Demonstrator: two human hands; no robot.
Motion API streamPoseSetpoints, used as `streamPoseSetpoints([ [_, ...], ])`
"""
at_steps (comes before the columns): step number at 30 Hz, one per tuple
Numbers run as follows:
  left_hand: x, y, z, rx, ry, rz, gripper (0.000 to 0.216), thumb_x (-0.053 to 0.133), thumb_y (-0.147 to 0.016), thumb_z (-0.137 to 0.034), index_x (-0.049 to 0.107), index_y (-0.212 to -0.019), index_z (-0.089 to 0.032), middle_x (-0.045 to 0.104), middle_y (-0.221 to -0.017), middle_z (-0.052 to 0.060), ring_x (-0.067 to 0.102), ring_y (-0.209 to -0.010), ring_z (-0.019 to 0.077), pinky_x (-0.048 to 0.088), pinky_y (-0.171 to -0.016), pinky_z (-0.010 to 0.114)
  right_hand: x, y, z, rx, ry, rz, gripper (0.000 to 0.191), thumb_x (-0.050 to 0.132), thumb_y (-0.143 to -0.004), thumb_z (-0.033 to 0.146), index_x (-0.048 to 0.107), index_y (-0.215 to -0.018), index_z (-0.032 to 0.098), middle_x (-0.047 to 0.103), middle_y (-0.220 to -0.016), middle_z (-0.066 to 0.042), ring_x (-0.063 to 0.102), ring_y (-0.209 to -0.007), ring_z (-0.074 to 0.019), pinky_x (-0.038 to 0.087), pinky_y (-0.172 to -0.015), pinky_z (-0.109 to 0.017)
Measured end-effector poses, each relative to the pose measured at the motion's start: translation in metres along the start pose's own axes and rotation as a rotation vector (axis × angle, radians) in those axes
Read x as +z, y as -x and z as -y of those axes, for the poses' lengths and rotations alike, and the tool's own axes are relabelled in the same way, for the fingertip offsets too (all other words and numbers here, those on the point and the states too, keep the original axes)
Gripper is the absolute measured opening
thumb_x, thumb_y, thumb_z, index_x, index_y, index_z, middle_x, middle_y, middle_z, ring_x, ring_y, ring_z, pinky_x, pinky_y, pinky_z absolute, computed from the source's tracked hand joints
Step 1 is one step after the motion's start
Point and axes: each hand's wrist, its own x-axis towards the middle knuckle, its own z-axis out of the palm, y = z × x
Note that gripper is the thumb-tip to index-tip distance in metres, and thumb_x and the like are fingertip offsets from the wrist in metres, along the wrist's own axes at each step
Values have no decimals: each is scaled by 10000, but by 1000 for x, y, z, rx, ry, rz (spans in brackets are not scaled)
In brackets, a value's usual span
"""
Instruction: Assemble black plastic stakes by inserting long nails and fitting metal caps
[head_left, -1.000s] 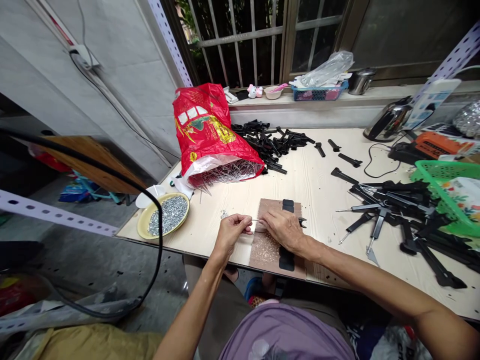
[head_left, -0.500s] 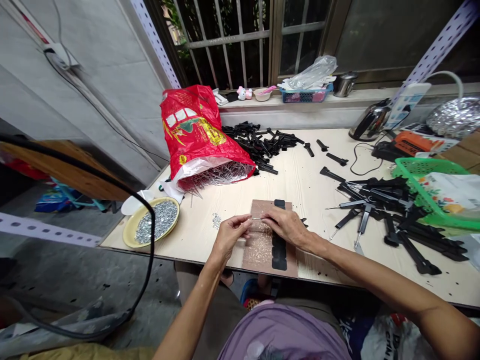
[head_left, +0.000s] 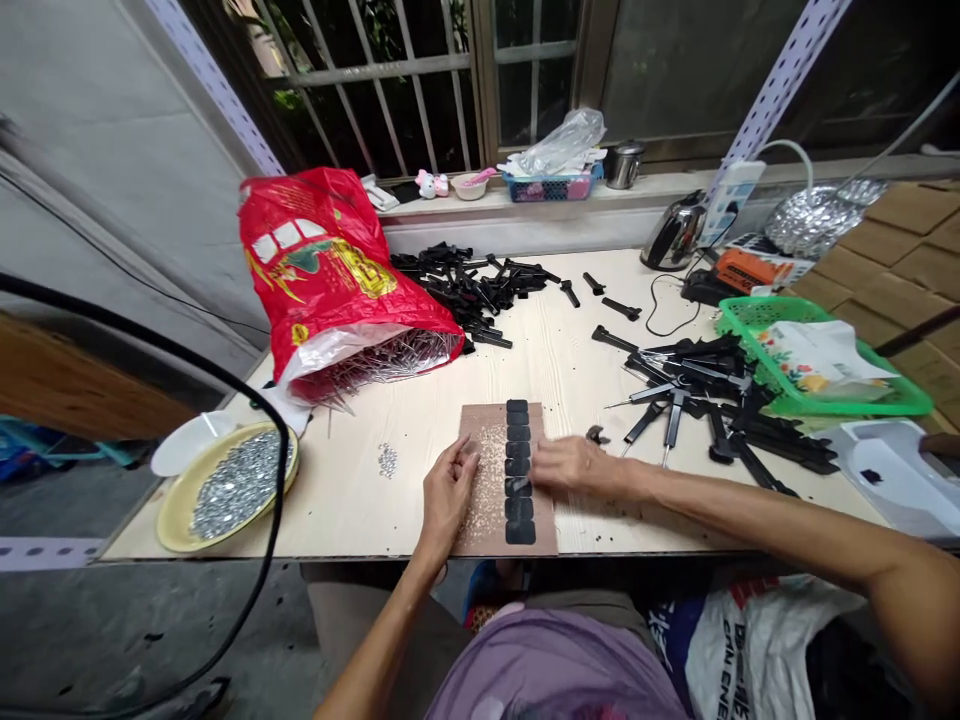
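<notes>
My left hand lies on a brown board at the table's front edge, fingers stretched forward over its speckled left half. A column of black pads runs down the board's middle. Just right of that column is my right hand, fingers together and touching the pads. It covers a black plastic part whose forked end sticks out behind the knuckles. No pin shows between the hands.
A red bag spilling metal pins lies at the back left, with a yellow plate of small metal bits at the front left. Piles of black parts, a green basket and a kettle fill the back and right.
Both hands have dropped onto the board and moved apart. The thin pin held between them is no longer visible. The camera has swung to the right.
</notes>
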Motion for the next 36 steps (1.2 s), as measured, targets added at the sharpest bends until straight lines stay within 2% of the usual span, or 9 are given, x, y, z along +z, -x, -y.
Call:
streamPoseSetpoints([
  [3, -1, 0, 0, 32, -57, -14, 455, 506, -857, -428, 568, -1234, -181, 652, -955, 62, 580, -755, 148, 471, -747, 292, -6, -4, -8, 256, 45, -98, 322, 320, -977, 202, 600, -833, 132, 566, -715, -31, 490, -694, -127, 436, -534, -234],
  [8, 1, -1, 5, -2, -60, -17, 487, 506, -854, -436, 546, -1262, -174, 650, -912, 60, 579, -714, 147, 480, -716, 293, -3, 3, 3, -114, -105, 23, 318, 292, -968, 135, 602, -907, 162, 561, -711, 10, 478, -667, -103, 424, -508, -202],
  [12, 3, -2, 8, -32, -9, -12, 490, 508, -849, -444, 551, -1258, -177, 630, -883, 56, 568, -706, 144, 473, -649, 261, -4, 3, -4, 5, -118, -41, 366, 237, -970, 126, 594, -890, 136, 559, -723, -12, 476, -672, -108, 437, -538, -224],
  [17, 4, -1, 3, -82, 70, -7, 498, 510, -844, -453, 552, -1257, -178, 609, -859, 48, 516, -630, 116, 431, -564, 217, -2, 2, -9, -83, -144, 13, 318, 298, -973, 173, 601, -879, 174, 571, -762, -7, 478, -718, -107, 407, -535, -198],
  [21, 4, 0, -2, -101, 103, -10, 515, 520, -837, -452, 547, -1263, -163, 583, -804, 31, 461, -560, 95, 408, -524, 207, 2, 2, -9, 185, -84, -51, 393, 230, -985, 181, 596, -847, 134, 534, -729, -17, 444, -692, -109, 385, -551, -208],
  [25, 4, 0, -4, -102, 99, 2, 501, 515, -843, -446, 555, -1252, -159, 571, -801, 28, 455, -560, 88, 403, -508, 199, 4, -1, 1, 80, -80, 54, 361, 266, -984, 195, 605, -864, 168, 567, -798, -28, 456, -764, -135, 371, -587, -235],
  [28, 3, 0, -4, -111, 111, 7, 514, 510, -843, -459, 545, -1265, -167, 582, -822, 34, 472, -576, 95, 415, -513, 203, -3, 1, 4, 147, -110, 38, 343, 293, -990, 256, 619, -919, 180, 591, -846, -41, 476, -819, -148, 387, -652, -251],
  [32, -1, 2, -1, -120, 130, -3, 524, 504, -842, -472, 548, -1258, -157, 615, -880, 61, 519, -624, 119, 444, -541, 220, -31, 26, -16, 348, -29, -2, 305, 342, -978, 277, 630, -961, 177, 615, -898, -58, 512, -843, -157, 396, -676, -254],
  [36, -3, 0, 5, -119, 143, 18, 521, 510, -836, -484, 561, -1241, -161, 642, -954, 89, 565, -704, 157, 470, -576, 246, -72, 59, -53, 587, 226, 145, 238, 444, -913, 227, 645, -787, 210, 614, -798, -42, 556, -774, -153, 349, -561, -240],
])
